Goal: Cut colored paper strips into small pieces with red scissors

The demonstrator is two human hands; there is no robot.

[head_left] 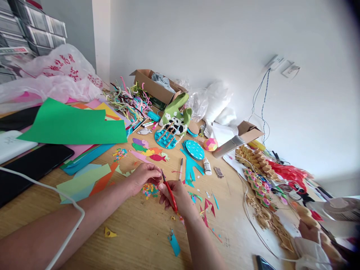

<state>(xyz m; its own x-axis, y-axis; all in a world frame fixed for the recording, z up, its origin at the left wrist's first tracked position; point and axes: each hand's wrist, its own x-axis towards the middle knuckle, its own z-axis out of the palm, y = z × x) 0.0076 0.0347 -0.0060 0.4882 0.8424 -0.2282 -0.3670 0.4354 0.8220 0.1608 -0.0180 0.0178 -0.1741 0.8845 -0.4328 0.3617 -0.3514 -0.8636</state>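
Note:
My right hand is wrapped round red-handled scissors in the middle of the head view. The blades point up toward the fingers of my left hand. Those fingers are pinched together beside the blade tips, and whatever lies between them is too small to make out. Small round paper bits are piled on the table just below my left hand. Several coloured paper fish lie beyond both hands. A pen and a blue paper cut-out are to the right of them.
Green paper covers other sheets at the left, near a black phone. A white cable crosses my left forearm. Behind stand a cardboard box and a panda bag. A white glue bottle and a grey cylinder stand right.

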